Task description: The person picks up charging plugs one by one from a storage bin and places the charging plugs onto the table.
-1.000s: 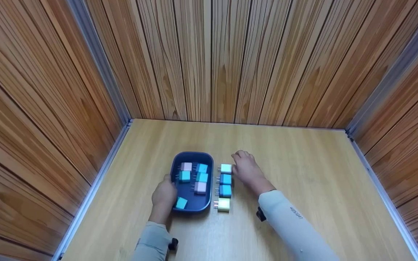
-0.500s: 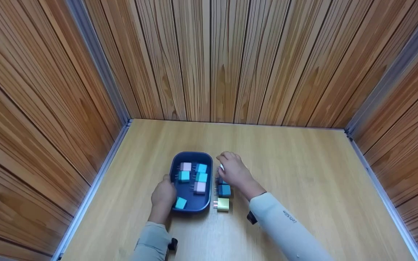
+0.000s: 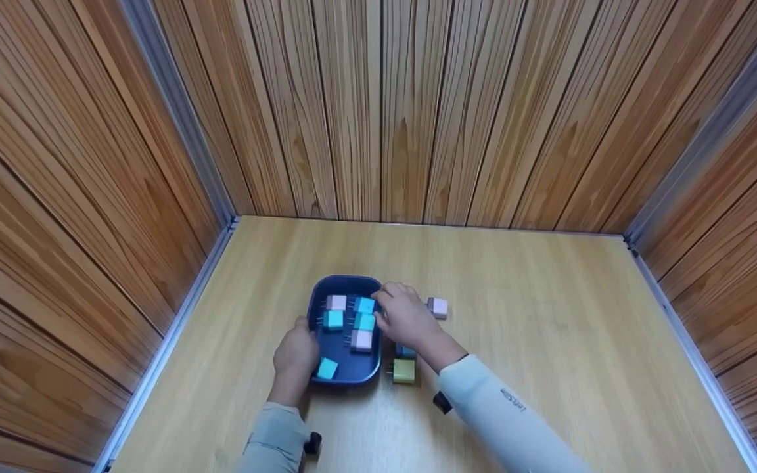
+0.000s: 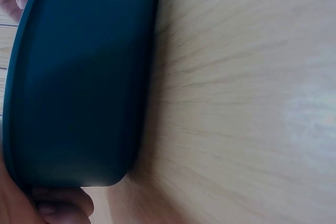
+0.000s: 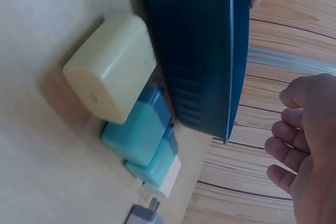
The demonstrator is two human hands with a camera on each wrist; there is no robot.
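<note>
My left hand grips the left side of a dark blue plastic tub; in the left wrist view its curled fingers press the tub's outer wall. Inside lie several plug-in charger blocks, among them a pink one and a turquoise one. Over the tub's right rim hovers my right hand, and the right wrist view shows its fingers loosely bent around nothing. Beneath it, a row of chargers stands beside the tub: a yellow one, two blue-turquoise ones and a whitish one.
A lavender charger sits on the wooden table, right of the right hand. Wood-plank walls with metal corner strips enclose the table at the back and both sides.
My right hand has moved left from beside the row to over the tub's rim, uncovering the lavender charger and hiding part of the row. The left hand stays on the tub.
</note>
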